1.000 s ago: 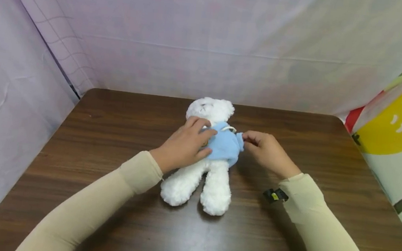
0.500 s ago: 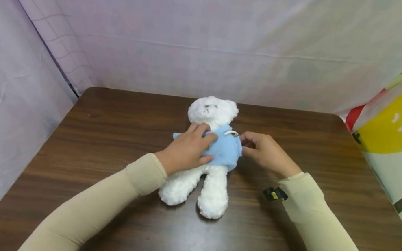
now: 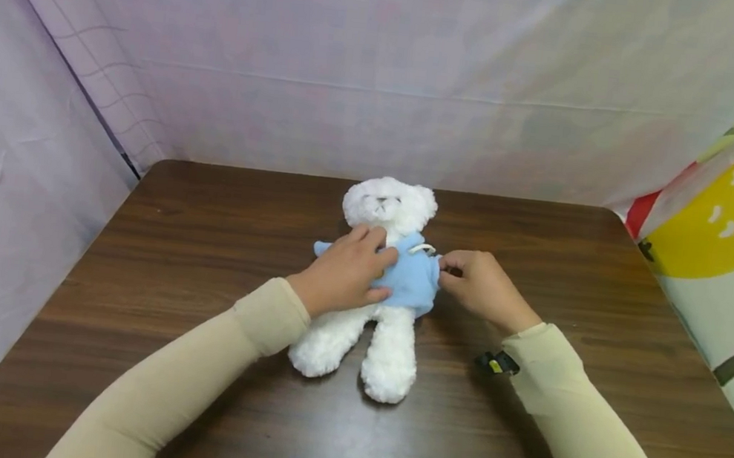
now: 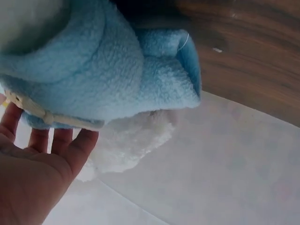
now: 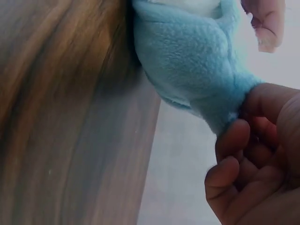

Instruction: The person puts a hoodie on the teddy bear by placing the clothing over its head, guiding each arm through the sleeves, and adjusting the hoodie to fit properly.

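A white plush bear (image 3: 392, 355) in a light blue fleece sweater (image 3: 410, 278) lies on its back on the table, head toward the far edge. My left hand (image 3: 347, 270) rests on the sweater's front, its fingertips touching the cloth beside a cream drawstring. My right hand (image 3: 480, 286) pinches the end of the sweater sleeve on the right side between thumb and fingers, as the right wrist view shows with the sleeve (image 5: 225, 110) drawn outward. In the left wrist view the other sleeve (image 4: 171, 70) sticks out with its cuff hollow. The bear's arms are not visible.
The brown wooden table (image 3: 220, 221) carries the bear near its middle. Behind it hangs a pale curtain (image 3: 357, 71), with more cloth at the left. On the right is cloth with a yellow print (image 3: 721, 214). A small black device (image 3: 497, 363) sits at my right wrist.
The bear's head has turned more upward, and its body has shifted slightly toward me. My left hand moved a little right and nearer on the sweater; the right keeps to the sleeve end.
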The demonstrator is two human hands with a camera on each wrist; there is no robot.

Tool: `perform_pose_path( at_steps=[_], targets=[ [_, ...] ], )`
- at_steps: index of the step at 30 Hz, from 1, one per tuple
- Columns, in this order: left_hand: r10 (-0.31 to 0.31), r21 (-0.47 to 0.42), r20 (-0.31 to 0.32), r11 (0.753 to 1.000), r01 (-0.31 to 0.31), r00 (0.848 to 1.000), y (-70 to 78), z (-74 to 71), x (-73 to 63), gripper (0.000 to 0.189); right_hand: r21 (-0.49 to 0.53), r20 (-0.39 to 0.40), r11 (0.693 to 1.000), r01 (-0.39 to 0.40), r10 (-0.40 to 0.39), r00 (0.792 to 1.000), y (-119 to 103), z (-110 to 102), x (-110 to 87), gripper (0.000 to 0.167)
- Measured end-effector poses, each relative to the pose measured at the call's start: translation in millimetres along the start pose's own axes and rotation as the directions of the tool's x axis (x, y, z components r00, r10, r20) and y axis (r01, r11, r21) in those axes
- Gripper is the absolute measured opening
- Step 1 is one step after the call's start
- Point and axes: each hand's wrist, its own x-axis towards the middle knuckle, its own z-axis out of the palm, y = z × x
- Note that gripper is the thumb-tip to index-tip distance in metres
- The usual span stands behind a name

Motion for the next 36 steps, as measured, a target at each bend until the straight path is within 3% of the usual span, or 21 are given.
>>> perform_pose_path(
  at_steps=[9, 17, 21, 24, 26, 32, 34, 36],
  targets=[
    [0.039, 0.005, 0.037, 0.999, -0.04, 0.999, 0.4, -4.8, 6.7, 0.032, -0.108, -0.139, 0.992, 0.07, -0.085, 0.987, 5.9, -17.3, 3.3, 0.01],
    [-0.01, -0.02, 0.089, 1.0, 0.012, 0.996, 3.5, -6.4, 5.7, 0.037, -0.204, -0.254, 0.972, 0.112, -0.163, 0.953, 9.5, -9.0, 11.5, 0.009],
    [-0.043, -0.022, 0.107, 0.999, 0.045, 0.993, 2.7, -6.5, 4.2, 0.039, -0.265, -0.228, 0.95, 0.166, -0.229, 0.947, 9.2, -4.3, 10.0, 0.009],
    [-0.062, -0.021, 0.119, 0.998, 0.064, 0.991, 2.7, -6.7, 3.6, 0.04, -0.335, -0.155, 0.906, 0.259, -0.324, 0.933, 9.7, -6.2, 6.7, 0.012],
    [-0.066, -0.027, 0.119, 0.997, 0.069, 0.991, 2.5, -6.7, 3.1, 0.04, -0.387, -0.116, 0.863, 0.324, -0.394, 0.912, 10.6, -8.8, 4.3, 0.014],
    [-0.062, -0.053, 0.102, 0.996, 0.068, 0.993, 1.7, -5.0, 1.3, 0.039, -0.532, -0.037, 0.694, 0.486, -0.592, 0.805, 17.9, -13.0, -0.7, 0.014],
    [-0.062, -0.054, 0.101, 0.996, 0.068, 0.993, 1.8, -4.2, 0.8, 0.039, -0.54, -0.027, 0.662, 0.52, -0.631, 0.775, 20.6, -11.8, -1.4, 0.015],
    [-0.058, -0.061, 0.097, 0.996, 0.064, 0.994, 2.2, -3.7, 1.2, 0.039, -0.524, -0.034, 0.659, 0.539, -0.649, 0.76, 22.3, -9.9, -2.3, 0.017]
  ],
)
